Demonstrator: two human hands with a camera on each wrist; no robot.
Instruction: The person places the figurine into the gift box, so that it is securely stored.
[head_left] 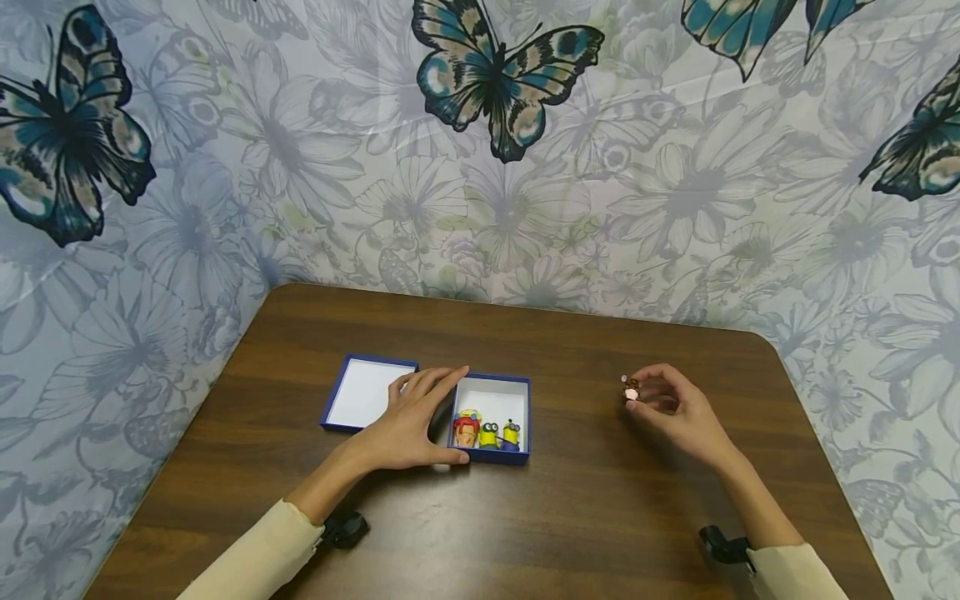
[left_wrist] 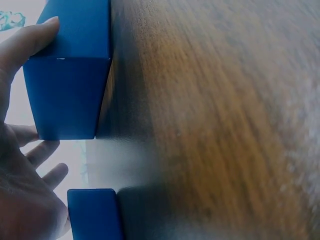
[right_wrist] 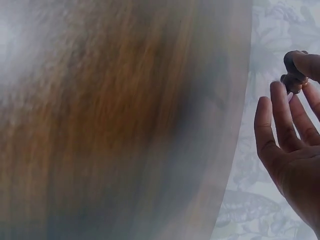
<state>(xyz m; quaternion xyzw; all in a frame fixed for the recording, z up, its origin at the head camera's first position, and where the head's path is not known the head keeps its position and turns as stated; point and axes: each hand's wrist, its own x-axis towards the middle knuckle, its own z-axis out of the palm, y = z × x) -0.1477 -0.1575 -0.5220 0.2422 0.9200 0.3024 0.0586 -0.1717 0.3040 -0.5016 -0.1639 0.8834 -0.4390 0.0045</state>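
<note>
Several left fingers [head_left: 448, 384] clamp a blue box [head_left: 498, 457] while right fingers [head_left: 666, 372] pinch a brown figurine [head_left: 632, 392].

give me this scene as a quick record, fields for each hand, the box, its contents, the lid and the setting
left hand: holds the open blue box at its left side
right hand: pinches a small brown figure, out to the right of the box
box contents: red-and-yellow figure at left, middle yellow figure, right-hand yellow figure
lid: blue-edged lid left of the box, white inside up, partly covered by the left hand
surface: brown wooden table
backdrop: butterfly-and-flower wall covering
</note>
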